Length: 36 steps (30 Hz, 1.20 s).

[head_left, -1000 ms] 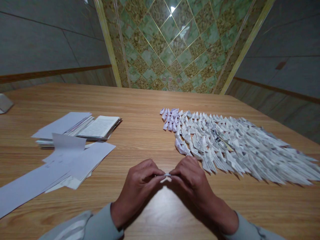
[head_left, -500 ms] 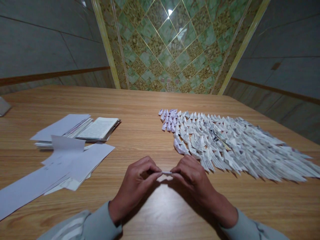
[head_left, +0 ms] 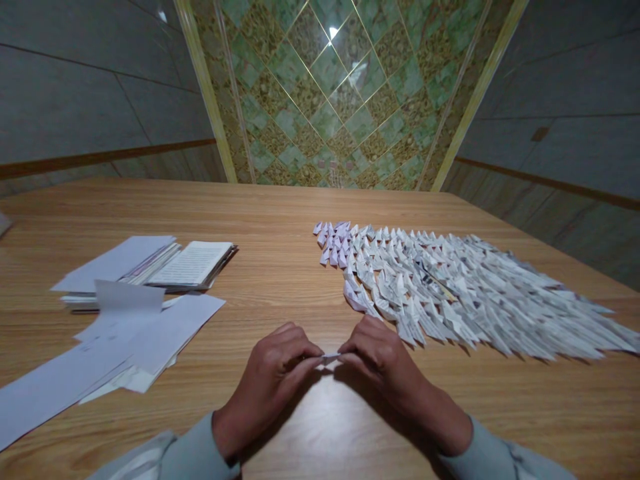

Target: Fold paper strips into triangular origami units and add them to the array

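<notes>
A small folded piece of white paper (head_left: pixel 330 358) is pinched between my two hands, just above the table (head_left: pixel 280 260). My left hand (head_left: pixel 280 367) grips its left end between thumb and fingers. On the other end, my right hand (head_left: pixel 383 360) closes in the same way. Only a short middle stretch of the paper shows; the fingers cover the rest. Beyond my right hand spread many folded paper boats (head_left: pixel 450 287), mostly printed white. A small group of lilac ones (head_left: pixel 335 243) sits at their left end.
To the left lie loose white sheets (head_left: pixel 115 340), one standing partly upright. Behind them is a stack of paper with a printed booklet (head_left: pixel 193 263) on top. Walls enclose the table, with a green tiled panel (head_left: pixel 330 100) at the back.
The view has shifted slightly, so things sit a little lower and further left. Both hands keep their pinch on the paper, its tilt slightly altered.
</notes>
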Available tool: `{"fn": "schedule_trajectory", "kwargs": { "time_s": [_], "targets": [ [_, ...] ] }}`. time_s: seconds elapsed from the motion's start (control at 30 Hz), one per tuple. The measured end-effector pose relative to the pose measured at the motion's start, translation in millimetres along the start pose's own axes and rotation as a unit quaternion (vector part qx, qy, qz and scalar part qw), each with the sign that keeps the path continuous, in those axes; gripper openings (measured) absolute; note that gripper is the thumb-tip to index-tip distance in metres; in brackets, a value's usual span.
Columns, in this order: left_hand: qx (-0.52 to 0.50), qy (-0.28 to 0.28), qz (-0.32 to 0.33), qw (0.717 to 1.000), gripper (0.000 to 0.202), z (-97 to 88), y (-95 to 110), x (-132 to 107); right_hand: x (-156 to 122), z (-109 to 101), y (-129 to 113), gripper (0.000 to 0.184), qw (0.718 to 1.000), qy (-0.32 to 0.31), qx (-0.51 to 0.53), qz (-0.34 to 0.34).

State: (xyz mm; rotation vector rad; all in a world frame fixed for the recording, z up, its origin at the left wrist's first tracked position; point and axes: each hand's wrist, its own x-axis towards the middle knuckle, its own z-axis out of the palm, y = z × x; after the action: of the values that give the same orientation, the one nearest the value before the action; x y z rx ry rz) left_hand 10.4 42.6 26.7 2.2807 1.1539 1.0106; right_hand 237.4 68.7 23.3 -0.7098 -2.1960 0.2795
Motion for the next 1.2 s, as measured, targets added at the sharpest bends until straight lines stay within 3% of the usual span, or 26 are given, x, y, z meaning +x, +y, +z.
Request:
{"fn": "schedule_trajectory", "kwargs": {
  "time_s": [0.3, 0.57, 0.8, 0.97, 1.2],
  "targets": [
    [0.008, -0.041, -0.009, 0.999, 0.016, 1.6, 5, 3, 1, 0, -7, 0.048, 0.999, -0.028, -0.016, -0.006],
    [-0.011, -0.015, -0.002, 1.0, 0.024, 3.2, 2, 0, -1, 5, -9, 0.047, 0.998, -0.049, -0.027, 0.016],
    [-0.127, -0.001, -0.097, 0.987, 0.018, -9.2, -3, 9, -2, 1, -5, 0.042, 1.0, -0.019, -0.019, 0.015],
    [-0.159, 0.029, -0.123, 0.979, 0.018, -7.5, 0, 11, -5, 0, -10, 0.041, 0.999, -0.015, -0.007, 0.033],
    [-0.288, 0.047, -0.228, 0.929, 0.017, -5.3, 0, 10, -8, -3, -15, 0.035, 0.998, 0.02, 0.007, 0.061]
  ]
}}
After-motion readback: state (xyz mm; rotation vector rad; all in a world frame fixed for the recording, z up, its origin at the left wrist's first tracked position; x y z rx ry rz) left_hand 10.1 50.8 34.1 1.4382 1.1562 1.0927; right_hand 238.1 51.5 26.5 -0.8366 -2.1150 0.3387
